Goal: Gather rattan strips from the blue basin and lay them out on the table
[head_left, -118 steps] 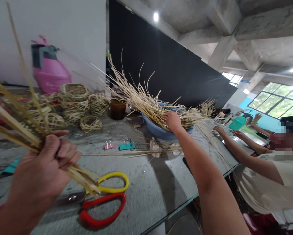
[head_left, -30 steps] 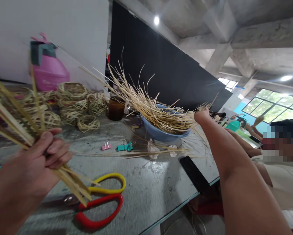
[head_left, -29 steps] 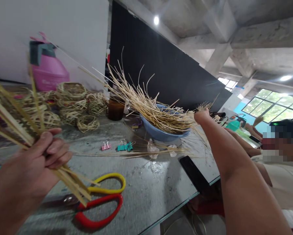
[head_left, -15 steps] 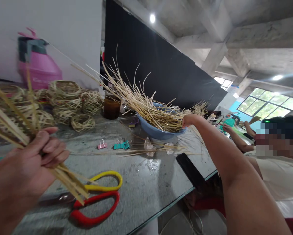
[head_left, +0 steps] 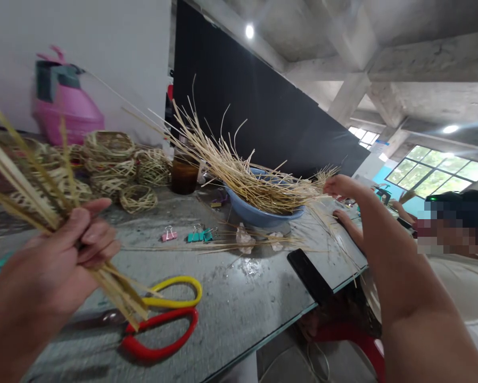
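My left hand (head_left: pixel 73 252) is closed around a bundle of bamboo strips (head_left: pixel 33 194), whose short ends stick out below the fist. Under those ends lies a pair of scissors (head_left: pixel 163 338) with one yellow and one red handle. Stretched out to the far right, my right hand (head_left: pixel 343 187) has its fingers bent at the ends of more bamboo strips (head_left: pixel 258 189), which are heaped in a blue basin (head_left: pixel 258 215). Its fingertips look pinched on these strips, though they are small in view. Loose strips lie on the table before the basin.
Woven bamboo baskets (head_left: pixel 109 157) are piled at the left before a pink spray bottle (head_left: pixel 69 114). A dark jar (head_left: pixel 184 173), pink binder clip (head_left: pixel 169 234), teal binder clips (head_left: pixel 199 234) and black phone (head_left: pixel 308 276) stand or lie about. A co-worker (head_left: pixel 450 266) sits at the right.
My right hand has moved right, away from the basin's rim, along the strip ends. The left hand keeps its bundle and has shifted slightly right in view. The co-worker's hand has come down onto the table.
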Tool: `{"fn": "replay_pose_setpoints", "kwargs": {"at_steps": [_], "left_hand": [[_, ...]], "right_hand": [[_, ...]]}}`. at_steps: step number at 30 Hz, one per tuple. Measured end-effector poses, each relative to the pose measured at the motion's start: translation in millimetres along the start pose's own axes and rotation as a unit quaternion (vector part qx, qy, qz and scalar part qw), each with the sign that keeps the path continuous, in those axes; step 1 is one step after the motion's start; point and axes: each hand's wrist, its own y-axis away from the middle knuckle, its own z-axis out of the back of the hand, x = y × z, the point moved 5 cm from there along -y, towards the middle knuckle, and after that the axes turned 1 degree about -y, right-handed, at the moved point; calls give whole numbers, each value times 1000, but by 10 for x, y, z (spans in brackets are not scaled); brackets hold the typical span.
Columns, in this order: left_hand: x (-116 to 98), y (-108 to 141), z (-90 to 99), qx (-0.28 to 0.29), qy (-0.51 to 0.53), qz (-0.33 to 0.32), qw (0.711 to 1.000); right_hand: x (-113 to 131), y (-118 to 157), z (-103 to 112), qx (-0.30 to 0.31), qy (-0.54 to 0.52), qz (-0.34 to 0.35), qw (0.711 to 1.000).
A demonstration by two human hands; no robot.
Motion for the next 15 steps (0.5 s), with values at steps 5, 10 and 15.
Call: {"fn": "replay_pose_setpoints", "kwargs": {"at_steps": [5,10,15], "left_hand": [[-13,5,-63,39,-30,-47,998],[42,31,-96,1,-22,4,1000],[104,14,-55,-12,1,44,999]], "right_hand": [[150,152,-127,-34,-260,37,964],[1041,381,-841,89,-382,137,909],[2176,849,-1673,254,-463,265,807]]}}
